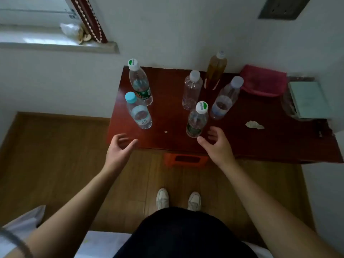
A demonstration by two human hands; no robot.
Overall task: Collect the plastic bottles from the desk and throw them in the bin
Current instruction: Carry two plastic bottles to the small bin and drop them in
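Six plastic bottles are standing upright on the dark red desk (260, 146) against the wall. On the left, a blue-capped bottle (138, 111) is sitting just in front of a green-labelled bottle (140, 82). Toward the middle, a clear bottle with a pale cap (191, 90) and another pale-capped bottle (225, 98) are flanking a bottle of amber liquid (216, 68) at the back, and a white-capped bottle with a green label (197, 120) is standing nearest the front edge. The person's right hand (216, 144) is hovering just beside this nearest bottle, fingers spread and curled, gripping nothing. The left hand (119, 149) is hanging over the desk's front left corner, likewise spread and empty. A pink cloth (264, 81) is lying at the back right, a crumpled scrap (254, 125) in front of it.
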